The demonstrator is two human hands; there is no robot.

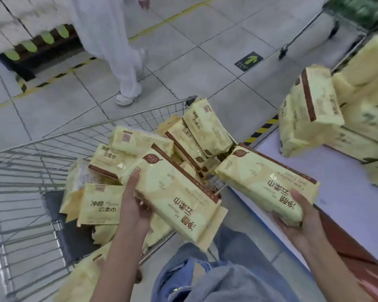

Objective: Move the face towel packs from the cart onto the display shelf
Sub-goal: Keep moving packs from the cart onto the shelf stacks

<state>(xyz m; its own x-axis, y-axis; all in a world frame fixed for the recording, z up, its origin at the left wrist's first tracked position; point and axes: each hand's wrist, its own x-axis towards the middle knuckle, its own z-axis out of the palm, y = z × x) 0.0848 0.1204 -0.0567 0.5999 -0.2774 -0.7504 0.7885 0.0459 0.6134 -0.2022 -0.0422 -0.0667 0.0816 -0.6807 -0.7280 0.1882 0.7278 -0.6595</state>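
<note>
Supermkt aisle: wire cart w/ packs, floor arrow, display shelf.

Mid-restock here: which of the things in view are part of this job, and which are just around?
Job: left hand gripping left pack; right hand gripping right pack; loose packs in cart; display shelf with stacked packs.
Just around: passer-by in white; green floor arrow; second cart; striped floor tape.

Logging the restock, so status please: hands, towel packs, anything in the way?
Left hand grips one pack over cart. Right hand grips second pack at shelf edge. Nothing blocking.
</note>
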